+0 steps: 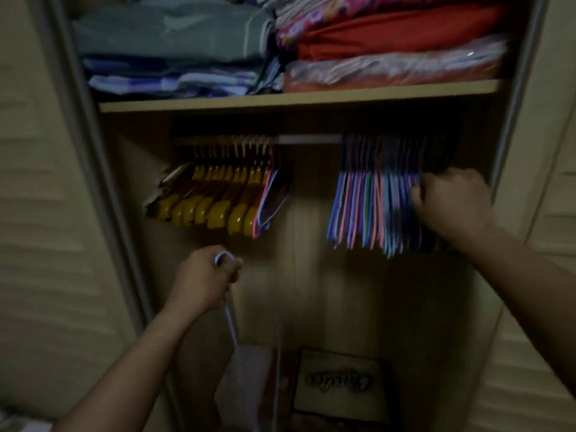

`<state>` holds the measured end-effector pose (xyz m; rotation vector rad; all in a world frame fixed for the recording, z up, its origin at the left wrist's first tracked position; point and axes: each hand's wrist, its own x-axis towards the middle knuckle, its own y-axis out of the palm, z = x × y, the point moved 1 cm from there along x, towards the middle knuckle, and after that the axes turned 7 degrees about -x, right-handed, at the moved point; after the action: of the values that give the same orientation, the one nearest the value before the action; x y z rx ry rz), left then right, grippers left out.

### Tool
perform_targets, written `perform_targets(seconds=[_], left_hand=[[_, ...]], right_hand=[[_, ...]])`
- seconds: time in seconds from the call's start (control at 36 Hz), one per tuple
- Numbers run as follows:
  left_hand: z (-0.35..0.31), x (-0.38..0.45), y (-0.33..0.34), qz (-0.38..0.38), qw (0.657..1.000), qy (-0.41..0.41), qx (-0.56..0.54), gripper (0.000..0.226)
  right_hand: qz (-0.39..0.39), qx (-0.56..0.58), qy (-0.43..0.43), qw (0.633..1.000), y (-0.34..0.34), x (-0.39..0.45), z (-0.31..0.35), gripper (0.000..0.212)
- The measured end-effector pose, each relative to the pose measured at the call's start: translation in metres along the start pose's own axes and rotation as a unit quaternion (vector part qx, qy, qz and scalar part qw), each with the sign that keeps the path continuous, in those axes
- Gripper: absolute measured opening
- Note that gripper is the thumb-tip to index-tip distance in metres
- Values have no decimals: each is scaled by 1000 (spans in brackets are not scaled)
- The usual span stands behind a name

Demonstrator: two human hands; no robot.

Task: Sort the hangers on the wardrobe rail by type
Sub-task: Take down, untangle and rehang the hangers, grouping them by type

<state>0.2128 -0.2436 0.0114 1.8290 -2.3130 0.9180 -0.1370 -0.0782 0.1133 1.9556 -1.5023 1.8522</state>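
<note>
Holding a pale blue wire hanger [229,310] clamped by its hook in your left hand [204,280], off the grey metal rail [308,139], you part the coloured wire hangers [374,210] with your right hand [450,201], fingers curled among them; next, hook it there.

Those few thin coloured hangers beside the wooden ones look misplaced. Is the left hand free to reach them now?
Probably not yet. The left hand already grips a pale thin hanger below the rail. The stray thin hangers hang just above it with open space between, so only the full hand hinders.
</note>
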Motion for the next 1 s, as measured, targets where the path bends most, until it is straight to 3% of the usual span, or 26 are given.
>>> perform_targets(seconds=[0.06, 0.14, 0.22, 0.28, 0.33, 0.39, 0.44, 0.5, 0.61, 0.67, 0.72, 0.86, 0.89, 0.97, 1.0], left_hand=[[4, -19, -17, -30, 986, -42, -161, 26], [13, -43, -41, -79, 964, -54, -249, 31], [14, -60, -63, -80, 940, -64, -324, 24], [11, -67, -77, -74, 928, -77, -356, 20], [8, -69, -90, -74, 920, -82, -376, 20], [9, -70, -103, -75, 915, -84, -387, 20], [11, -70, -114, -72, 914, -93, -388, 19], [12, -70, -122, -65, 912, -101, -393, 18], [14, -68, -125, -46, 907, -110, -404, 29], [15, -66, -122, -41, 907, -112, -404, 28], [20, -63, -115, -45, 906, -114, -405, 28], [44, -55, -81, -94, 956, -116, -252, 25], [53, -56, -76, -100, 965, -133, -204, 33], [83, -54, -59, -129, 976, -148, -99, 96], [80, -60, -53, -125, 978, -142, -89, 98]], right_hand=[[14, 98, 11, 995, -6, -15, 32, 30], [146, 292, -29, 945, 0, -55, 89, 25], [292, 519, -76, 800, 0, -105, 142, 20], [361, 591, -105, 714, 0, -139, 169, 44], [390, 636, -86, 661, 6, -165, 189, 58], [342, 652, -32, 676, 9, -178, 201, 58], [240, 612, 26, 754, 13, -180, 203, 46], [187, 581, 62, 790, 12, -177, 198, 40], [257, 639, 38, 724, 4, -178, 190, 40], [292, 697, 28, 654, -5, -182, 189, 23], [319, 738, 43, 593, -16, -184, 187, 26], [307, 756, 108, 568, -32, -186, 176, 38], [294, 759, 135, 565, -35, -185, 172, 39], [263, 766, 203, 550, -47, -179, 161, 39], [250, 767, 221, 547, -51, -175, 155, 38]])
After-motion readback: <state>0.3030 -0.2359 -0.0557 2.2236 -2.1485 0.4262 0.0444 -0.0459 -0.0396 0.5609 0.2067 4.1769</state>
